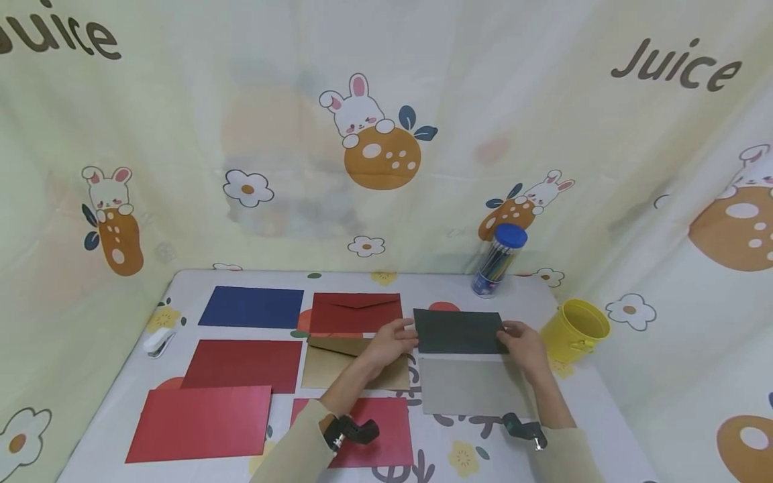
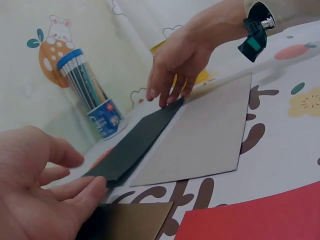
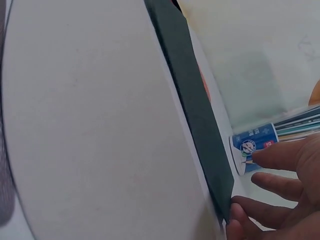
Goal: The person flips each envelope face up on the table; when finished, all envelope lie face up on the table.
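Note:
A dark green envelope (image 1: 459, 331) lies flat on the table (image 1: 604, 416), just beyond a grey envelope (image 1: 474, 386). My left hand (image 1: 395, 337) touches its left edge with straight fingers. My right hand (image 1: 522, 341) rests its fingertips on the right-hand corner. In the left wrist view the left hand (image 2: 45, 200) meets the dark envelope (image 2: 135, 145) at its near corner, and the right hand (image 2: 175, 65) presses on the far corner. The right wrist view shows the dark envelope (image 3: 195, 110) edge-on beside the grey envelope (image 3: 90, 125), with the right fingers (image 3: 280, 200) at its end.
A gold envelope (image 1: 335, 362), several red envelopes (image 1: 244, 364) and a blue one (image 1: 252, 307) cover the table's left and middle. A blue-lidded tube of pencils (image 1: 498, 261) stands at the back, a yellow bucket (image 1: 576, 325) at the right, and a white stapler (image 1: 158, 342) at the left edge.

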Tool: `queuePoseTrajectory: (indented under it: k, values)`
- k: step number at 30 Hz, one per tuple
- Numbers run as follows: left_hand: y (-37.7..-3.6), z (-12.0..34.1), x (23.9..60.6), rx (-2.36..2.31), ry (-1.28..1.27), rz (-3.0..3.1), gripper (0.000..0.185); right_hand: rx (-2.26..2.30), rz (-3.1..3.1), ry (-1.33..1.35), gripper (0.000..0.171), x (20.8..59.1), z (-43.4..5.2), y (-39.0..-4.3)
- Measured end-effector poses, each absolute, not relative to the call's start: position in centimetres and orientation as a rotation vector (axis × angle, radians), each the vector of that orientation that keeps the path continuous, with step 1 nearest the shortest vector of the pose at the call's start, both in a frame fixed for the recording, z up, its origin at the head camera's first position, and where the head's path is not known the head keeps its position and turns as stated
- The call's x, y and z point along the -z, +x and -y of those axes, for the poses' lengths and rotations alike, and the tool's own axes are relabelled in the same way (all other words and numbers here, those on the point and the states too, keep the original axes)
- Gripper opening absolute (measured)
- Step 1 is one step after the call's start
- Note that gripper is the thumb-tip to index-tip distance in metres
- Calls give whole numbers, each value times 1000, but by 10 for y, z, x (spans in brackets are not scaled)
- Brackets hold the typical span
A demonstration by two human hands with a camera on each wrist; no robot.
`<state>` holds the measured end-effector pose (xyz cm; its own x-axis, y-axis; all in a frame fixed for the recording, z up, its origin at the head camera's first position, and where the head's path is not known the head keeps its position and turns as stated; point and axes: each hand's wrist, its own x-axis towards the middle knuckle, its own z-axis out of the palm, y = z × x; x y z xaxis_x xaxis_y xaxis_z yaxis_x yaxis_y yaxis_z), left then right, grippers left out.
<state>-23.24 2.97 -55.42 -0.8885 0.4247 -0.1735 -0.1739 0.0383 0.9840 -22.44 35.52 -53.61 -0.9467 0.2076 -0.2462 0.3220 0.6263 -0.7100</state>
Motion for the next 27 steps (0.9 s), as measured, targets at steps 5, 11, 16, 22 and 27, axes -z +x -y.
queuePoseTrajectory:
  k: [5,11,16,22,27]
  values:
    - [-232,-27,551,-1943,231,-1857,60,1255,-2699,448,53,534,-355,-223]
    - [-234,-24,546,-1953,190,-1871,61,1348,-2699,456,52,528,-352,-222]
    - [-235,-23,542,-1969,174,-1843,61,1426,-2730,457,50,523,-349,-223]
    - [-238,-23,539,-2018,157,-1788,59,1501,-2709,459,50,518,-349,-224]
    - [-241,-19,534,-2031,175,-1764,57,1554,-2672,473,53,513,-350,-225]
